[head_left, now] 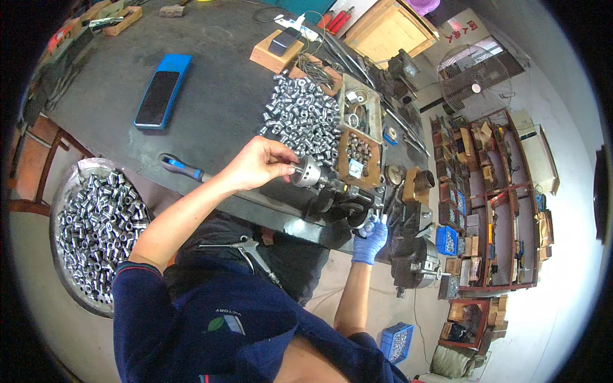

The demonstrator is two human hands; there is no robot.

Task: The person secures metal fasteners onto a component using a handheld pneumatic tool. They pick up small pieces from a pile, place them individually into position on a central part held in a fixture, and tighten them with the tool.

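With bare fingertips pinched, my left hand (pixel 258 165) holds a small metal part (pixel 294 168) at the mouth of a silver cylindrical chuck (pixel 308 172). The part is mostly hidden by the fingers. The chuck belongs to a dark bench machine (pixel 338 196) at the table's near edge. In a blue glove, my right hand (pixel 370 244) closes round a metal handle (pixel 367 226) at the machine's right end. Just beyond the chuck lies a heap of shiny metal fittings (pixel 300 115). A metal air blow gun (pixel 249 251) rests on dark cloth at my lap.
A round metal tray (pixel 56 255) full of similar fittings stands at the left. On the table (pixel 217 70) are a blue-cased phone (pixel 158 96), a blue-and-black handled tool (pixel 181 167) and a wooden box of small parts (pixel 357 156). Shelves (pixel 491 210) and a fan (pixel 475 88) stand right.
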